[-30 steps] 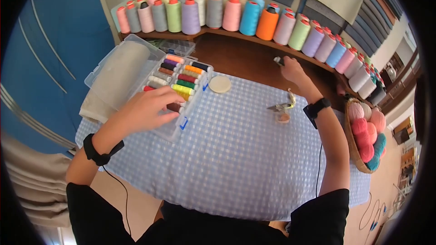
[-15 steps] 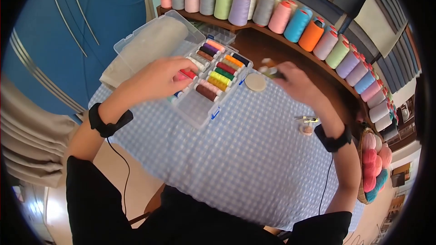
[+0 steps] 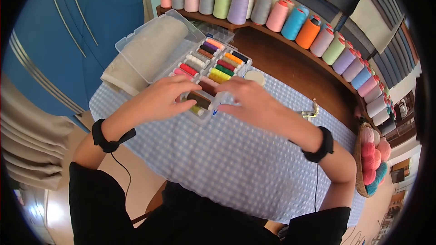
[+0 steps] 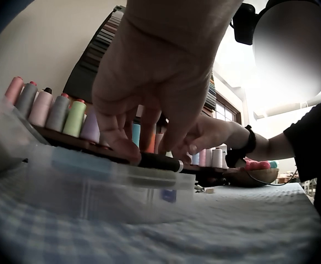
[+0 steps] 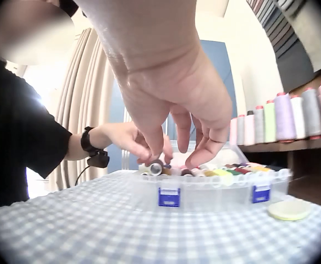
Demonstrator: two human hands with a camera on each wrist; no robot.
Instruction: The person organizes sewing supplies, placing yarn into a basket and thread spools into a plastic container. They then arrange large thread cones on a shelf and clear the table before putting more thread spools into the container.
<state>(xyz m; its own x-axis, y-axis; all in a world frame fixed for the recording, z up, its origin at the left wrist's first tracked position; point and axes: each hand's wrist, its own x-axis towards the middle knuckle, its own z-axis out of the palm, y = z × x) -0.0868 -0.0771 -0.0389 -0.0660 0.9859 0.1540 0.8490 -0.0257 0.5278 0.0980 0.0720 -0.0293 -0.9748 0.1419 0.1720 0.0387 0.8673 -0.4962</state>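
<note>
A clear plastic box [image 5: 221, 192] with blue latches holds rows of small thread spools, such as red ones [image 3: 188, 69] and yellow ones [image 3: 220, 75]. Over its near end, my left hand [image 3: 159, 95] pinches a dark brown thread spool [image 3: 200, 100] between thumb and fingers. In the left wrist view the dark spool [image 4: 159, 162] lies level, right at the box's top edge. My right hand [image 3: 250, 97] comes in from the other side. Its parted thumb and fingers are close to the spool's white end, and its fingertips overlap a brown spool [image 3: 209, 87] in the box.
The box's lid [image 3: 125, 45] stands open beside rolled beige cloth [image 3: 152, 41]. A pale round disc [image 3: 255, 79] and small scissors [image 3: 309, 114] lie on the checked tablecloth [image 3: 227, 163]. Behind, large thread cones [image 3: 238, 8] line a curved shelf; a yarn basket [image 3: 361, 172] sits at right.
My right hand has come from the back right, where it held a small dark item, to the box's near end. My left hand, which was near the red spools, has shifted towards the near compartments.
</note>
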